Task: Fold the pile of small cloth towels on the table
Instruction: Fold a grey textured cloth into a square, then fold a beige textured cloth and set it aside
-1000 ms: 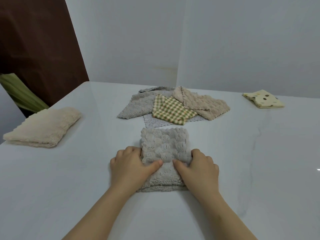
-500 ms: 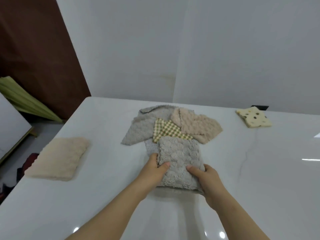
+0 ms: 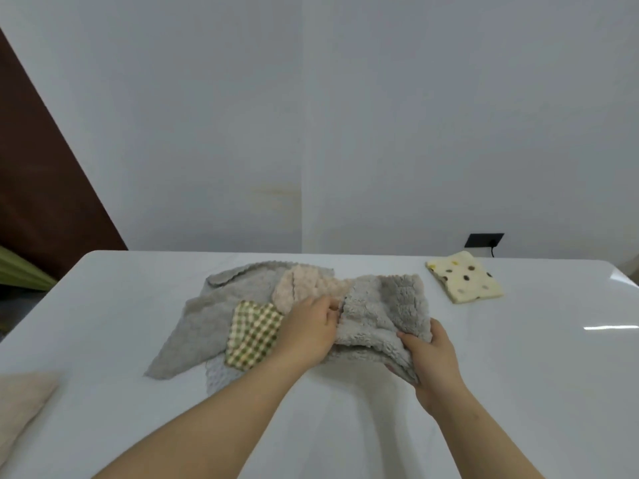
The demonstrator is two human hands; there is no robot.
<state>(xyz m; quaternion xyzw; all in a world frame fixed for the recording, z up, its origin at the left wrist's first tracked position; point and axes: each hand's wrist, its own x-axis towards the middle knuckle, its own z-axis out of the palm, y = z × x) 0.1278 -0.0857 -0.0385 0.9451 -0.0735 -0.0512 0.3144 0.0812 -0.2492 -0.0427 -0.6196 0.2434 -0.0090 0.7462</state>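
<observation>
Far left, cut off by the frame edge: folded cream towel [image 3: 20, 399], flat on the white table [image 3: 518, 392]. Further right, the unfolded pile: large grey towel [image 3: 204, 326] spread with one corner toward the near left, green checked towel [image 3: 254, 335] lying on it, pale bluish towel [image 3: 221, 375] peeking out beneath, pinkish-beige towel [image 3: 304, 285] at the back.

Next, left hand [image 3: 307, 333], back upward, forearm reaching in from the near left, fingers curled and pinching the left edge of the folded grey fluffy towel [image 3: 383, 316]. Held over the right side of the pile, long axis running from the near edge toward the wall, leaning slightly right; near end raised above the table with a shadow under it. Right hand [image 3: 432, 361] at the near right corner, thumb on top, fingers tucked beneath, gripping.

Well apart to the right: folded yellow dotted towel [image 3: 465, 281], flat. Behind it on the wall, black socket plate [image 3: 484, 240].
</observation>
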